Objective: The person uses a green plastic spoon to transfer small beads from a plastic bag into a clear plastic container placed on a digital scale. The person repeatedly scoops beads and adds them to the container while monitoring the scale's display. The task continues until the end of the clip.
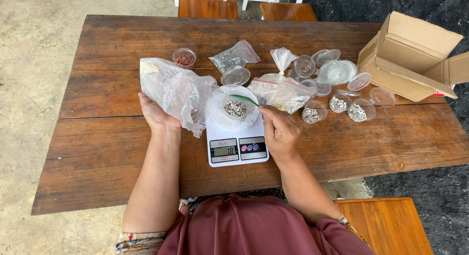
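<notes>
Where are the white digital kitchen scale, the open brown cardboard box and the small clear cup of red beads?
white digital kitchen scale (pixel 237 150), head view, front panel.
open brown cardboard box (pixel 408 76), head view, side wall.
small clear cup of red beads (pixel 184 59), head view, contents.

The white kitchen scale (pixel 237 146) has a small grey screen (pixel 223 150) on its front. Left of the scale, a clear plastic bag (pixel 176 91) is held up. Behind it lie two zip bags (pixel 234 57) with red strips (pixel 282 91). Far right of the scale stands an open brown cardboard box (pixel 413 57).

On a wooden table (pixel 122 152), the left hand (pixel 156 115) holds a plastic bag (pixel 176 91) beside a white scale (pixel 237 145), while the right hand (pixel 279 130) tips a green scoop (pixel 244 99) over a small cup (pixel 235 108).
</notes>
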